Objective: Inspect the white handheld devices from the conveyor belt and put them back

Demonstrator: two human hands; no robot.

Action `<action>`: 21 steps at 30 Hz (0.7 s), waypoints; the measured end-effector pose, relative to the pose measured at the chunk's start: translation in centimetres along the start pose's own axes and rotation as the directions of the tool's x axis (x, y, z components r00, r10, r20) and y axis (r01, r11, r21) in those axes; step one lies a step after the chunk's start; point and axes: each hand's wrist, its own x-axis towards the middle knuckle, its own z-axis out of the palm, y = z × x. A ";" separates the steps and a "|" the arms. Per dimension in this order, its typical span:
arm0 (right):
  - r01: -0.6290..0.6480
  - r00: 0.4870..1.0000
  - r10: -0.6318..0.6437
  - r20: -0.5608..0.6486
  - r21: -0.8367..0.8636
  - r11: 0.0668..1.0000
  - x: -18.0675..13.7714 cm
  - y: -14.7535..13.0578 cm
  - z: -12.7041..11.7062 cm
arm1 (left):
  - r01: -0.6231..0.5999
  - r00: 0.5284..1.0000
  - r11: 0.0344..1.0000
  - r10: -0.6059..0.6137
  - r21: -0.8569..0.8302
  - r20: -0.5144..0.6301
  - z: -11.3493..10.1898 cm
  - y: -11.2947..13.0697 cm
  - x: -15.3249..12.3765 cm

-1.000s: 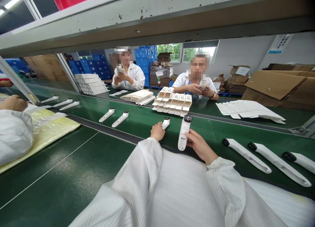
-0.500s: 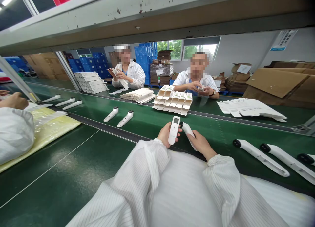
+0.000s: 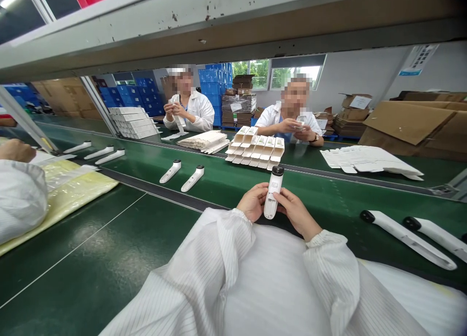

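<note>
- Presently, the person's left hand (image 3: 252, 202) and right hand (image 3: 296, 213) are together on one white handheld device (image 3: 273, 192), clamping it from either side.
- Device position: upright between both palms, black tip uppermost, just over the near edge of the green conveyor belt (image 3: 226, 190). A small label on its upper face is too small to read.
- Step in hand, as judged: close inspection of this single unit, its face turned toward the person.
- Ahead and left of the grip: two matching devices (image 3: 170, 172) lie on the belt, slightly apart.
- Right of the grip: two more white devices (image 3: 408, 238) lie side by side, black ends to the left.
- Directly beyond the grip: white cardboard inserts (image 3: 255, 149) stand in a block on the farther bench.
- Across that bench: two co-workers (image 3: 295, 122) sit with their hands raised, each handling a small item.
- Next move, as judged: the check appears to call for one hand to loosen before the device can be turned or set down.
</note>
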 end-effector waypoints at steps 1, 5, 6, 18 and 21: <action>-0.021 1.000 0.021 0.009 0.038 0.999 -0.1 -0.1 -0.1 | 0.008 1.000 1.000 -0.008 -0.002 -0.020 -0.1 0.1 0.0; -0.084 0.995 0.078 0.063 0.102 0.991 -0.2 -0.1 -0.4 | 0.021 0.992 1.000 -0.021 -0.002 -0.121 -0.6 0.9 0.1; -0.091 0.994 0.084 0.069 0.103 0.991 -0.2 0.0 -0.5 | 0.015 0.990 1.000 -0.015 0.002 -0.144 -0.8 1.0 0.2; -0.166 0.985 0.169 0.046 -0.065 0.984 -0.1 0.4 -0.3 | -0.025 0.984 0.999 0.032 0.042 -0.178 -1.7 1.4 0.7; -0.103 0.993 0.072 -0.091 -0.401 0.910 0.6 1.5 -1.0 | -0.039 0.983 0.996 0.052 0.077 -0.176 -1.8 1.2 0.7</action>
